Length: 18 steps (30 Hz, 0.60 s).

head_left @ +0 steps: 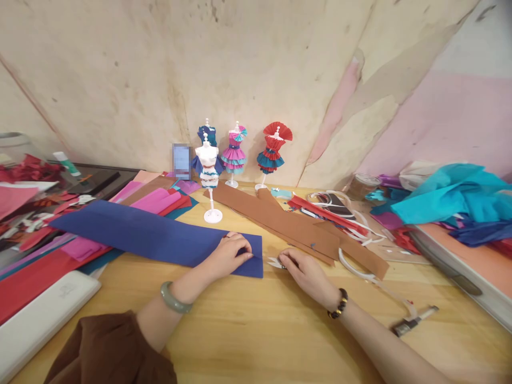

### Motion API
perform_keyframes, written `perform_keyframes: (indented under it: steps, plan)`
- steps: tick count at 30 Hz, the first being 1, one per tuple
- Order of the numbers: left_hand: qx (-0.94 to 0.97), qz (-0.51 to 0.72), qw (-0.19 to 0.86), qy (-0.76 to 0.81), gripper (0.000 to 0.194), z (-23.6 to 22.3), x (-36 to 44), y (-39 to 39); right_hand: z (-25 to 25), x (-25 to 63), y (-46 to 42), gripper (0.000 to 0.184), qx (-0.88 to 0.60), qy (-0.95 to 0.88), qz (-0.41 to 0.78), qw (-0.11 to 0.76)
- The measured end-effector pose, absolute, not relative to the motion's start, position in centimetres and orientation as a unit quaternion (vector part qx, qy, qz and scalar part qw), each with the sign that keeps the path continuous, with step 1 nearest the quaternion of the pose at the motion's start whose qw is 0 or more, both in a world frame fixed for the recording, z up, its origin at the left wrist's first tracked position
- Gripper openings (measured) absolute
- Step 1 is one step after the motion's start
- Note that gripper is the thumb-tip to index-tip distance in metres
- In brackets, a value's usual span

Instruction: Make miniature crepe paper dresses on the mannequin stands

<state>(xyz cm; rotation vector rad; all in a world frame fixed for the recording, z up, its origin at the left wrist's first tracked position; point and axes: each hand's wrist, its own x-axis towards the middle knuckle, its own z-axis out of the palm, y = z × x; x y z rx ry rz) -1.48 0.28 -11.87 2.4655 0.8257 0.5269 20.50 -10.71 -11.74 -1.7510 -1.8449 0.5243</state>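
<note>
A long dark-blue paper strip (148, 234) lies across the wooden table (256, 330). My left hand (230, 255) rests on its right end, fingers curled and pressing the paper down near the edge. Just to the right of that edge, my right hand (306, 272) is closed around small scissors (275, 262), whose tips point at the blue paper. A white mannequin (209, 173) in a striped paper outfit stands just behind the strip.
Three dressed mini mannequins (236, 152) stand by the wall. Brown paper strips (296, 226) lie to the right with white and red scraps. Pink, red and teal sheets (156, 200) pile on the left, a white box (40, 314) at front left, teal crepe paper (444, 200) at right.
</note>
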Motion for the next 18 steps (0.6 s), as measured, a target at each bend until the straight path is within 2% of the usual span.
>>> perform_keyframes:
  steps: [8,12,16,18]
  plan:
    - [0.877,0.204,0.292,0.321,0.007,-11.7,-1.7,0.2,-11.1,20.2,-11.5,0.037,-0.651,-0.717,0.173,0.181]
    - [0.873,0.212,0.304,0.318,0.023,-11.9,-1.7,0.4,-10.9,20.0,-12.1,0.034,-0.628,-0.747,0.164,0.145]
    - [0.89,0.206,0.292,0.284,0.007,-12.1,-1.7,0.7,-10.9,19.8,-12.3,0.031,-0.625,-0.759,0.14,0.12]
    - [0.891,0.21,0.292,0.277,0.008,-12.1,-1.7,0.8,-10.9,19.7,-12.3,0.03,-0.627,-0.761,0.128,0.112]
